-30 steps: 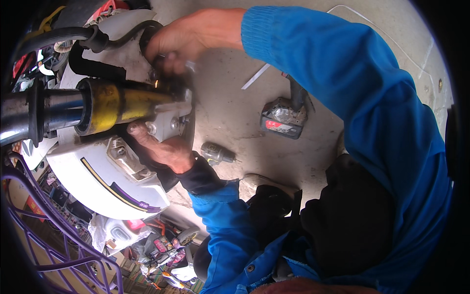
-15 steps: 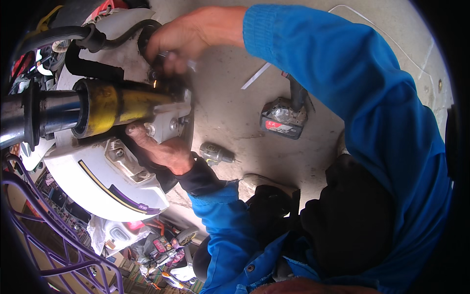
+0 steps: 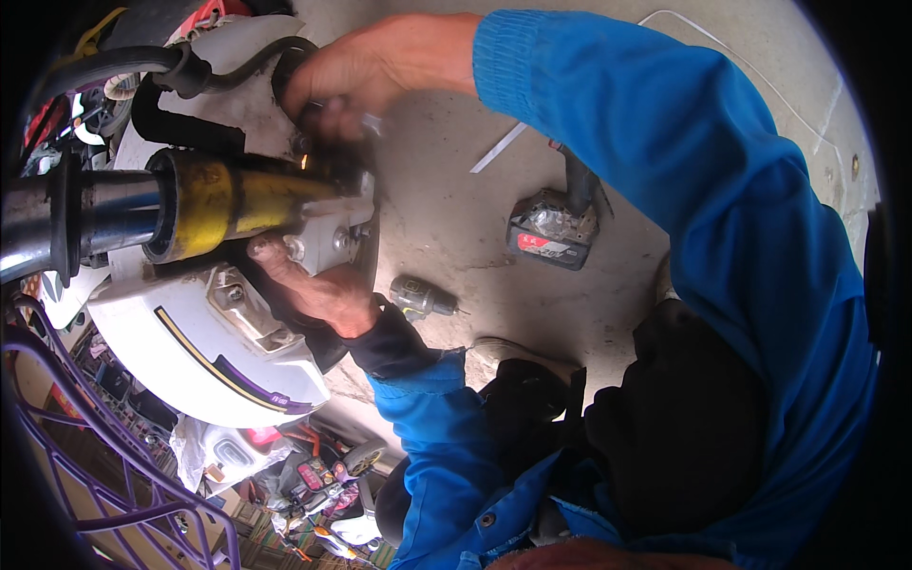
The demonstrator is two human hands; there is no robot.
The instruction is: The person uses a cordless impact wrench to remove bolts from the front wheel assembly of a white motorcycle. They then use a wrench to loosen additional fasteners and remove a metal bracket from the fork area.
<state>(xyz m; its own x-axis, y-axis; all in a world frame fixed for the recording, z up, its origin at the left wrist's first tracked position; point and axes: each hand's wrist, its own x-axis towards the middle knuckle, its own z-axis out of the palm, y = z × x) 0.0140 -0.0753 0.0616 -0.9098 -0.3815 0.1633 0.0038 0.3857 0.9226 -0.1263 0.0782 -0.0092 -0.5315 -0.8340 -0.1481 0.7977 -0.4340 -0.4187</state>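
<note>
My right hand (image 3: 347,85) is curled at the top of the white front fender (image 3: 199,351) assembly, blurred at the fingertips around a small shiny metal piece (image 3: 370,123) I cannot make out. My left hand (image 3: 313,290) curls beneath the yellow fork sleeve (image 3: 204,209), thumb beside a white bracket (image 3: 332,228) with bolts; its other fingers are hidden. A chrome fork tube (image 3: 114,214) enters the sleeve from the left, and a black hose (image 3: 256,62) runs over the fender toward my right hand. A small orange glint shows below that hand.
On the concrete floor (image 3: 446,180) lie a cordless tool with a large battery pack (image 3: 546,247), a smaller drill (image 3: 423,299) and a pale strip (image 3: 499,147). My shoe (image 3: 503,351) is below them. Purple metal framework (image 3: 133,522) and cluttered vehicle parts (image 3: 323,475) fill the lower left.
My right hand's fingertips shift slightly in a blur at the same spot. My left hand, the fork and the tools on the floor stay essentially where they were.
</note>
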